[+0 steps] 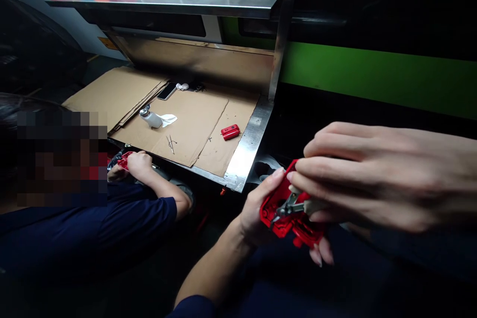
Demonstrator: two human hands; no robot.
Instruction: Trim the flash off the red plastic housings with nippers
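Note:
My left hand (261,208) is closed around a red plastic part (285,218), held low in front of my lap. My right hand (372,174) grips small cutting pliers (294,205) with pale handles. The metal jaws of the pliers touch the red part near its middle. My fingers cover much of the pliers' handles and part of the red piece.
A steel workbench (246,149) covered with cardboard sheets (186,124) holds a small red part (230,132), a white bottle (151,118), a phone (166,91) and thin metal pieces (170,143). A co-worker's hand (138,163) holds another red part at the left. An upper shelf (167,0) carries red, blue and orange parts.

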